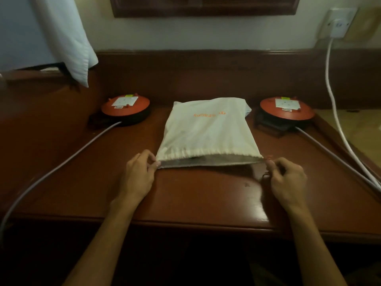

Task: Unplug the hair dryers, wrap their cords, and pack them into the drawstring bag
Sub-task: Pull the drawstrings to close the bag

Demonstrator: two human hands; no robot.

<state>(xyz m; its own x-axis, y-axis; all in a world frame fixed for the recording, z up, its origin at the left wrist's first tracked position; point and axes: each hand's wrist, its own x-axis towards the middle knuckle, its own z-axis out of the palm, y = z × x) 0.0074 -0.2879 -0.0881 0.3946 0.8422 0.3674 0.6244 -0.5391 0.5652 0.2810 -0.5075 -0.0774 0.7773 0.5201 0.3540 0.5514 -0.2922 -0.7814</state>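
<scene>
Drawstring bag [208,131] lies flat mid-tabletop [195,195] between two red cord reels, mouth toward the person, whose left hand [137,176] and right hand [287,180] pinch its opposite corners with curled fingers, seemingly to draw it closed

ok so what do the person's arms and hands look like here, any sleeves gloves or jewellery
Both forearms are bare all the way to the bottom edge of the picture, so no sleeves show. The left hand and the right hand wear no gloves, and no watch, bracelet or ring is visible on either.
</scene>
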